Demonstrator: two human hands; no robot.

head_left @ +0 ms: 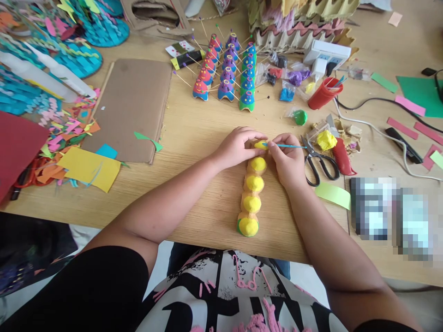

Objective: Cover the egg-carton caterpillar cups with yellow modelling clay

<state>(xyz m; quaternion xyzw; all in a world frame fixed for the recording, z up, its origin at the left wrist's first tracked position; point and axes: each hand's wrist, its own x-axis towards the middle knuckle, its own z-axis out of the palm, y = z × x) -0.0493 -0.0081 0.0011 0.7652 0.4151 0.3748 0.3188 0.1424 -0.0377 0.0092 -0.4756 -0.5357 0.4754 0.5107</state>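
Note:
A strip of egg carton [254, 184] lies lengthwise in front of me, its bumps topped with yellow clay and its near end edged in green. My left hand [238, 146] is closed around the far end of the strip, thumb on one side and fingers over the other. Pinched in my right hand [288, 159] is a thin blue stick [289, 146], whose left tip touches the yellow on the farthest bump. Black-handled scissors [320, 161] lie just right of my right hand.
Painted egg-carton caterpillars [226, 69] with pins stand at the back. A cardboard sheet [133, 106] and paper scraps lie left. To the right are a red cup [324, 93], a lump of yellow clay [326, 139], a red cutter [342, 157], cables and a power strip [327, 54].

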